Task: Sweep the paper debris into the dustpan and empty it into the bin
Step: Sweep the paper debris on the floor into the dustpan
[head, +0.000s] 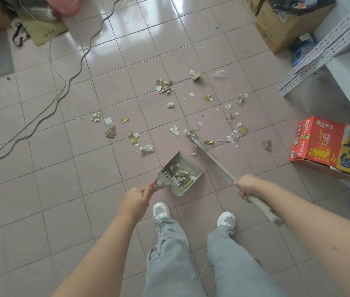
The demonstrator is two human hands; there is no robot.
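Dozens of torn, crumpled paper scraps [165,85], white and gold-tinted, lie scattered over the glossy pink floor tiles [62,189] ahead of you. More crumpled bits sit inside the beige plastic dustpan [193,172], a squarish scoop with a toothed comb edge, just in front of your feet. Your left hand [136,198] grips its handle, thumb laid along the top and the rest curled underneath. Your right hand [248,186] holds the slim beige broom [214,160], fingers [242,194] clamped round the shaft, forearm reaching forward. The broom's head touches scraps beyond the dustpan. A red printed carton [320,142] lies to your right.
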